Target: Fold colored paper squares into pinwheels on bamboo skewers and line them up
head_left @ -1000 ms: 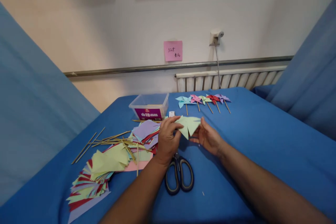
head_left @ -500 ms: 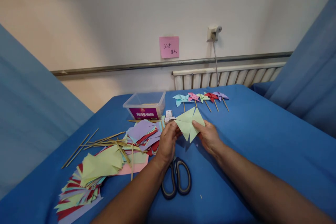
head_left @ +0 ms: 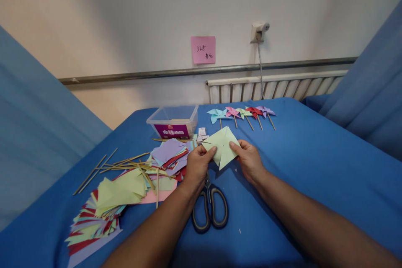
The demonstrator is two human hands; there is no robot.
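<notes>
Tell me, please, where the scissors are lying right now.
In the head view the scissors lie on the blue table, low and central, just below the left hand and right of the paper pile.

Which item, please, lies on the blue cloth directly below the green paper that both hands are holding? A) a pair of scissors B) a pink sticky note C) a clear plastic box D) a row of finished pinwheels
A: the scissors with dark handles lie on the blue cloth just below the green paper, which the left hand and right hand pinch from either side.
</notes>
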